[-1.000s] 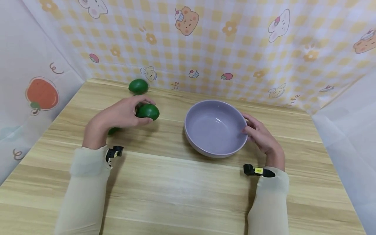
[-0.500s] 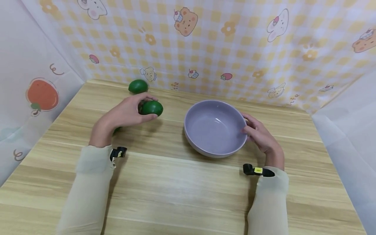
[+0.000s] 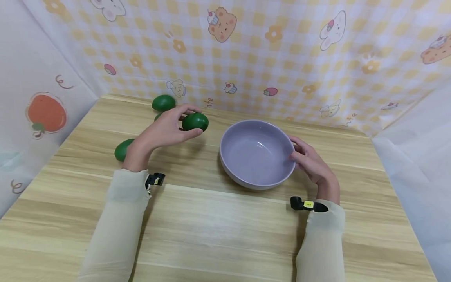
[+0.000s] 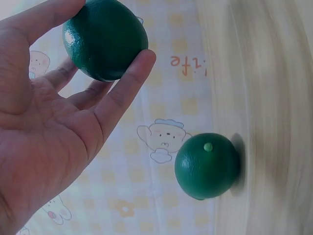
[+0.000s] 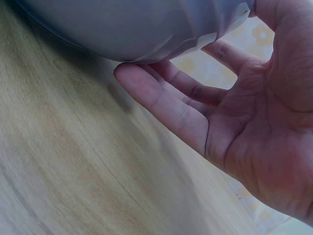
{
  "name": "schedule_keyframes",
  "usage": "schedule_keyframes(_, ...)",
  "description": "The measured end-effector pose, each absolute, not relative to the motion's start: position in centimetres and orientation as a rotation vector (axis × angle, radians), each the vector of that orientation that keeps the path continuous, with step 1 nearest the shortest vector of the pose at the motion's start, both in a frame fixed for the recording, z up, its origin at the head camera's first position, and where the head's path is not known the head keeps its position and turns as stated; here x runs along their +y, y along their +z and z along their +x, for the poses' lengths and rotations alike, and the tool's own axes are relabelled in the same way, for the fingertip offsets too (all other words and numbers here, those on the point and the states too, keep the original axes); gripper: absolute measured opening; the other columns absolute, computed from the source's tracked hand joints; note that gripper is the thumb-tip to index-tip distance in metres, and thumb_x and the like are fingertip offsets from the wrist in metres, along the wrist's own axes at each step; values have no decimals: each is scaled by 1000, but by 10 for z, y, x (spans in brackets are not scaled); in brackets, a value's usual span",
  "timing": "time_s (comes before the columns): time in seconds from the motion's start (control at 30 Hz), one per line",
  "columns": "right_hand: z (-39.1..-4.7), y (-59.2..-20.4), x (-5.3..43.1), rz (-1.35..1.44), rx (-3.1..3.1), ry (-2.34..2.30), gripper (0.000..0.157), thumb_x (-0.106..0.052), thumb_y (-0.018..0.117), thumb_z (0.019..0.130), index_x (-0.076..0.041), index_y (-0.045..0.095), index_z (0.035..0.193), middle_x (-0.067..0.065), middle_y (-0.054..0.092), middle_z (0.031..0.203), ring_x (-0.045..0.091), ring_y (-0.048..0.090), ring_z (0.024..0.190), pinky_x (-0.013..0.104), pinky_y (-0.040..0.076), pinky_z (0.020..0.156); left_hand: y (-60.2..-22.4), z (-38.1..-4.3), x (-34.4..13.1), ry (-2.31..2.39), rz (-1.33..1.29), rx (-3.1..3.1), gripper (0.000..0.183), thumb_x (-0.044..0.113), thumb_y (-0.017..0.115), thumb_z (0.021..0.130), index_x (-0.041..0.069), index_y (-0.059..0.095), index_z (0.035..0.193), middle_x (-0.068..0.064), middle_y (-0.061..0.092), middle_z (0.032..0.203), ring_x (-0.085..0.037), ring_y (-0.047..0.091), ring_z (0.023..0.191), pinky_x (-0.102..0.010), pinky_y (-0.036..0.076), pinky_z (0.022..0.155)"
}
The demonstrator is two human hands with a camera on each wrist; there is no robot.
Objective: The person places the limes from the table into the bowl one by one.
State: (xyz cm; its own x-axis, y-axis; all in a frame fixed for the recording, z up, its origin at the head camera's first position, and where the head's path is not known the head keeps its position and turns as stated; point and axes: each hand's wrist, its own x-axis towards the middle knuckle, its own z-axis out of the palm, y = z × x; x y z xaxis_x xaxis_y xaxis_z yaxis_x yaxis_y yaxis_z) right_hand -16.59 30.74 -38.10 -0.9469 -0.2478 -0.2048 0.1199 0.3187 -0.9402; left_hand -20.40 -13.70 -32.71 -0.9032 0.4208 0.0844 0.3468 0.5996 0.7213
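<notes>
My left hand [image 3: 168, 128] holds a dark green lime [image 3: 195, 122] between thumb and fingers, above the table and left of the bowl. In the left wrist view the same lime [image 4: 105, 41] sits at the fingertips, away from the palm. The lilac bowl [image 3: 251, 156] stands upright with nothing in it. At its right side my right hand [image 3: 314, 163] grips it, thumb over the rim and fingers along the outside. The right wrist view has those fingers [image 5: 161, 100] under the curve of the bowl's wall [image 5: 132, 34].
One more lime [image 3: 163, 103] lies at the table's back edge. A second lime [image 3: 157, 116] is mostly hidden behind my left hand, and a third lime [image 3: 123, 150] lies beside my left wrist. A checked cloth [image 3: 246, 51] hangs behind the wooden table [image 3: 211, 231].
My left hand has carried the lime rightward and slightly back, closer to the bowl. The lime by my left wrist has come further into view. My right hand and the bowl stay put.
</notes>
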Motion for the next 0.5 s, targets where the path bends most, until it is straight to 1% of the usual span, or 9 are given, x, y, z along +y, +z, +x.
schedule_keyframes(0.1,-167,-381,307,-124,2275,-1669,66,-7,54,98,-18,43,161,5,58,137,12,65,112,24,61,86,-327,-205,-135,1206,651,2716,59,29,78,96,16,55,148,-14,62,145,-37,58,133,-52,58,97)
schedule_keyframes(0.2,-166,-381,308,-129,2279,-1670,66,-7,55,98,-17,43,161,2,60,134,12,65,110,24,61,84,-328,-206,-132,1223,652,2709,59,30,79,96,17,55,148,-13,62,146,-37,58,133,-52,57,97)
schedule_keyframes(0.37,-165,-380,308,-128,2279,-1679,67,-6,55,97,-16,43,161,6,59,135,11,66,107,23,61,81,-331,-207,-127,1282,623,2704,57,33,78,97,18,55,146,-12,64,140,-37,58,133,-51,56,97)
schedule_keyframes(0.5,-165,-380,306,-130,2286,-1676,67,-6,56,96,-17,44,161,6,60,134,12,65,107,21,59,81,-332,-208,-124,1333,590,2719,56,35,77,97,18,55,146,-9,65,138,-35,57,132,-52,55,99)
